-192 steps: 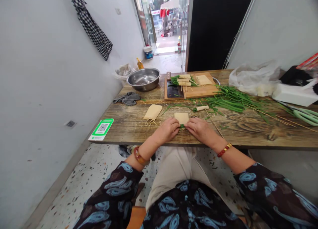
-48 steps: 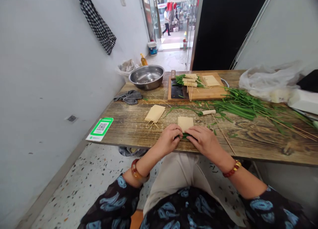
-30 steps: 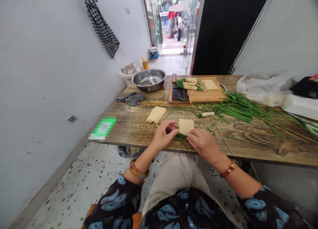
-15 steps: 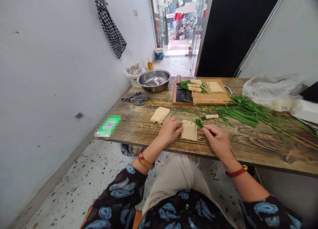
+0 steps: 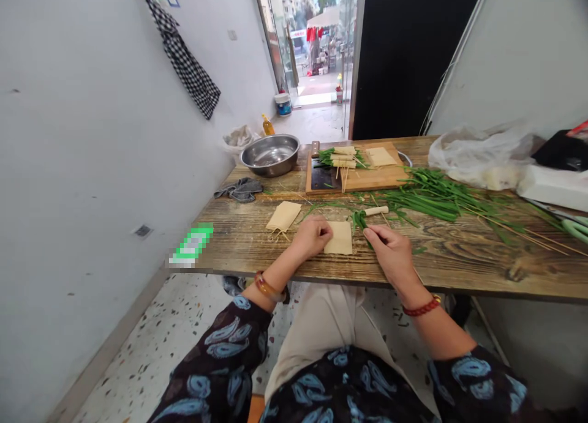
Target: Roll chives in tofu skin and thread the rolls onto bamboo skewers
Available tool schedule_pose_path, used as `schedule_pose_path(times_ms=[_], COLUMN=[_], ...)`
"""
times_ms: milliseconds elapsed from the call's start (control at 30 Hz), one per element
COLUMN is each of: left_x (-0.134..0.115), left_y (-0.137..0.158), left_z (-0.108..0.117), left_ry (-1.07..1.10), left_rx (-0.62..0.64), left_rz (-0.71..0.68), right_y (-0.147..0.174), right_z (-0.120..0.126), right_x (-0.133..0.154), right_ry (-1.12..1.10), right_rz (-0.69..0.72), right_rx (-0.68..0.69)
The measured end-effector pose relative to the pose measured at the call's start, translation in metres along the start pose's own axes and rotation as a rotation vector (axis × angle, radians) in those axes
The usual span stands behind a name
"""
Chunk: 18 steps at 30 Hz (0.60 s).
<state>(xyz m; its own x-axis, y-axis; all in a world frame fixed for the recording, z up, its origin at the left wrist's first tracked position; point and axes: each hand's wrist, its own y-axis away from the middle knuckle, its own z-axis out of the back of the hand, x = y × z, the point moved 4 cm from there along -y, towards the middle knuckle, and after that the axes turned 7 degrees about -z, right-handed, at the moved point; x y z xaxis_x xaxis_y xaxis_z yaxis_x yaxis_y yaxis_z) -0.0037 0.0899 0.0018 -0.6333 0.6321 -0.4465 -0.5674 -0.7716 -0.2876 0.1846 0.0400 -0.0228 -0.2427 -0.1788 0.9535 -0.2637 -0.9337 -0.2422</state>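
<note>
A square, pale yellow tofu sheet (image 5: 340, 238) lies flat on the wooden table in front of me. My left hand (image 5: 313, 234) is at its left edge, with curled fingers pinched at the sheet's rim. Just right of the sheet, my right hand (image 5: 391, 245) grips a folded bunch of green chives (image 5: 359, 220), its leafy end pointing away from me. Beyond the bunch lies a finished tofu roll (image 5: 376, 210). To the left of my left hand sits a stack of tofu sheets (image 5: 283, 216), with thin strips at its near edge.
A cutting board (image 5: 376, 179) holds a cleaver, skewered rolls (image 5: 343, 157) and more sheets. Loose chives (image 5: 427, 202) and skewers (image 5: 528, 233) spread to the right. A steel basin (image 5: 270, 156), a grey cloth (image 5: 239, 190) and a plastic bag (image 5: 482, 153) stand farther back.
My left hand's fingers have gone from stretched out to curled in at the sheet's left edge. My right hand still holds the chives beside the sheet. The whole view has shifted slightly.
</note>
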Motion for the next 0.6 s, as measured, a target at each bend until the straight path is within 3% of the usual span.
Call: schedule_pose_path(times_ms=[267,433,600], left_x=[0.025,0.033,0.025], left_y=[-0.01,-0.023,-0.029], left_z=[0.006,0.005,0.005], left_ry=[-0.019,-0.118,-0.148], left_rx=[-0.132,-0.029,0.023], left_rz=[0.134,0.106,0.034], right_y=[-0.001,-0.001,-0.001], right_z=[0.0,0.0,0.0], right_x=[0.002,0.002,0.005], right_ry=[-0.034,-0.03,-0.031], right_rz=[0.008,0.024,0.035], right_rx=[0.007,-0.001,0.015])
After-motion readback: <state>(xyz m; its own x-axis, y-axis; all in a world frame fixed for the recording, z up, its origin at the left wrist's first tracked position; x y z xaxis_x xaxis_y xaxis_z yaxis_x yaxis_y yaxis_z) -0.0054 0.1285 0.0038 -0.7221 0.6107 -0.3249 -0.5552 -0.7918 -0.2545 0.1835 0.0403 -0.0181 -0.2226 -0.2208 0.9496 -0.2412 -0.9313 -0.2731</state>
